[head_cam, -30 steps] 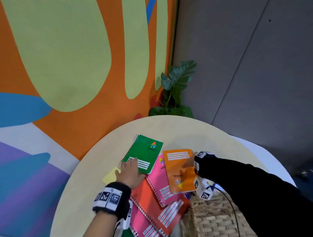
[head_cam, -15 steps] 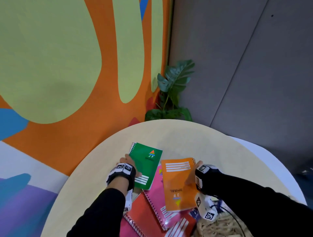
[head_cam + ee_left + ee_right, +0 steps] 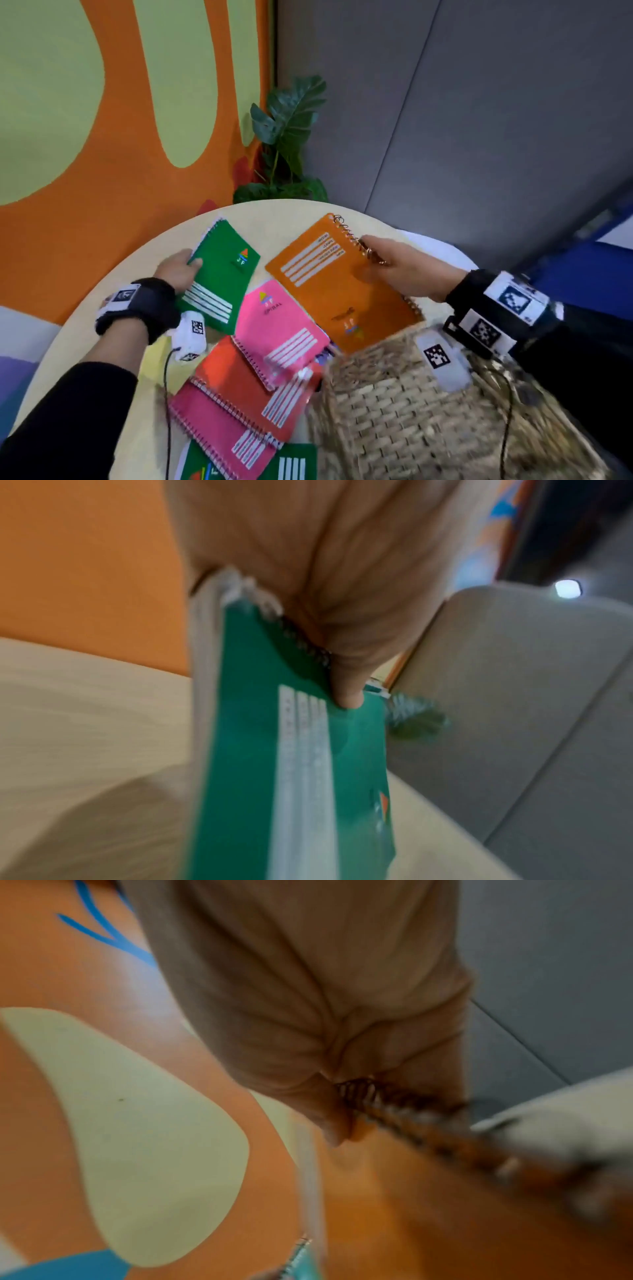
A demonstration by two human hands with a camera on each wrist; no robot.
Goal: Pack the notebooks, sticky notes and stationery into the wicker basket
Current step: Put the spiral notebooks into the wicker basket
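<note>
Wicker basket (image 3: 394, 411) sits at desk (image 3: 113, 325) edge, contents unseen. Right hand (image 3: 407, 267) grips orange notebook (image 3: 329, 284) just beyond basket; left hand (image 3: 178, 270) grips green notebook (image 3: 222, 274). Pink/red notebooks (image 3: 253, 370) left of basket, unpacked — task looks early.

Woven wicker basket (image 3: 404, 404) front right on round beige tabletop (image 3: 102, 318); spiral notebook pile (image 3: 260, 377) to its left.
</note>
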